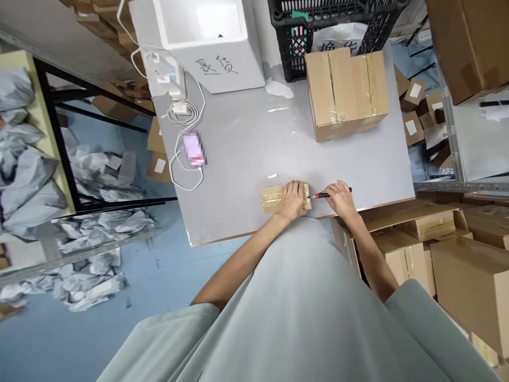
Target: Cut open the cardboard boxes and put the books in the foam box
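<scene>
A small cardboard box point(272, 199) with shiny clear tape along its top lies at the front edge of the grey table point(238, 143). My left hand point(292, 200) is laid across its right part, fingers over the top and the thumb side near its right end. In my right hand point(341, 199) is a slim utility knife point(320, 196) with a black handle and a red section. Its thin metal tip points left and meets the taped right end of the box. The fingers of my right hand partly cover the handle.
At the back of the table stand a white foam box point(226, 66), a black crate point(290, 50) and a larger taped carton point(345, 95). A blurred phone point(193, 149) lies among white cables at left. Cartons point(469, 292) are stacked at right; grey parcels point(32, 175) fill shelves at left.
</scene>
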A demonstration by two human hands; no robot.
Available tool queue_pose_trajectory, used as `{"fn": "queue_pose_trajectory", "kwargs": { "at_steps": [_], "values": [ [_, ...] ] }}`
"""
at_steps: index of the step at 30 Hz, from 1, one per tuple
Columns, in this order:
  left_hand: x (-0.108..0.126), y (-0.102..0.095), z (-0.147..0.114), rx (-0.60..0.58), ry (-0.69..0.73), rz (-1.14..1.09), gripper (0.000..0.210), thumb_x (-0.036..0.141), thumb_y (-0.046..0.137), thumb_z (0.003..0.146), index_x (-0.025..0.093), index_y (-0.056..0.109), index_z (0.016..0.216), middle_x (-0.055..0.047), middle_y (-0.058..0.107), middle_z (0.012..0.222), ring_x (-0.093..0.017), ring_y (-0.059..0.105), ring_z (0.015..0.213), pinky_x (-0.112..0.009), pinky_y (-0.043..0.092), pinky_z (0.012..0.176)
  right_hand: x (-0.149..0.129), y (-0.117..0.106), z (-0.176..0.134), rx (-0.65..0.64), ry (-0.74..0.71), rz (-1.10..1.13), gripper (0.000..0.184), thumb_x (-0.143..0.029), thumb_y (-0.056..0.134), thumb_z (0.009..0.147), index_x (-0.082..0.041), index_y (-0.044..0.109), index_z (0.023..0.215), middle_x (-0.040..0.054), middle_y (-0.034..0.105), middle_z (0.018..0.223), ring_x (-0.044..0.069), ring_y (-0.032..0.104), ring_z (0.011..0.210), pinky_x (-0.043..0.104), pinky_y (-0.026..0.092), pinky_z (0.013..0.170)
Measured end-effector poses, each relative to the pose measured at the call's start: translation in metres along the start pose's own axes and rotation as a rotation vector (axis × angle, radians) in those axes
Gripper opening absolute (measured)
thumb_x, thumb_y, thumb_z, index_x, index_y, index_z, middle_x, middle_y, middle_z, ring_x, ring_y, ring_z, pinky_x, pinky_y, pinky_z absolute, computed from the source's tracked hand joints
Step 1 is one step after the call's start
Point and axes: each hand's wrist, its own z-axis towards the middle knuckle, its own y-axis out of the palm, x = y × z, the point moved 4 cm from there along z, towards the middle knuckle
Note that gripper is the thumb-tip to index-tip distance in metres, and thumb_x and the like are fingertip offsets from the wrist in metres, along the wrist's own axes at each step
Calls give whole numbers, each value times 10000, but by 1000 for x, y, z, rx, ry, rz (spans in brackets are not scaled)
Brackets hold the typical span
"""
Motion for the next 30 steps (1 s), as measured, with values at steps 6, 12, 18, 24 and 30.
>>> {"fn": "queue_pose_trajectory", "kwargs": {
  "at_steps": [6, 12, 18, 24, 30],
  "values": [
    [6, -2, 7, -6, 66, -18, 1114, 181, 843, 646, 73, 383, 1655, -302, 542, 1580, -484, 477, 1550, -681, 270, 1351, 27, -24, -27, 257, 231, 276, 187, -239, 610, 976, -226, 769, 1074, 106, 838, 1155, 291, 771, 1118, 617, 427, 1251],
    [-18, -53, -19, 182, 139, -201, 1126, 252, 902, 647, 151, 413, 1657, -247, 514, 1646, -487, 369, 1649, -644, 328, 1366, 28, -40, -49, 557, 457, 578, 390, -555, 748, 922, -202, 739, 1090, 113, 825, 1107, 264, 774, 1052, 454, 597, 1052],
    [-77, -82, -65, 355, 70, -436, 1105, 351, 876, 765, 233, 328, 1717, -185, 487, 1693, -409, 473, 1578, -585, 449, 1309, -38, -32, -30, 503, 417, 766, 409, -604, 722, 974, -228, 671, 1129, 16, 748, 933, 173, 735, 788, 325, 631, 809],
    [-135, -40, -95, 261, -69, -693, 1132, 339, 901, 728, 273, 357, 1718, -158, 480, 1699, -325, 691, 1309, -454, 628, 1060, -110, 7, 12, 273, 356, 756, 526, -651, 639, 1014, -224, 657, 1321, -8, 734, 894, 151, 683, 658, 288, 613, 686],
    [-155, -37, -110, 289, -82, -857, 967, 508, 917, 792, 267, 531, 1645, -138, 591, 1641, -322, 695, 1357, -450, 602, 1127, -156, 43, 33, 85, 338, 490, 534, -602, 571, 1060, -233, 685, 1429, 37, 805, 952, 220, 751, 704, 349, 640, 772]
  ]
}}
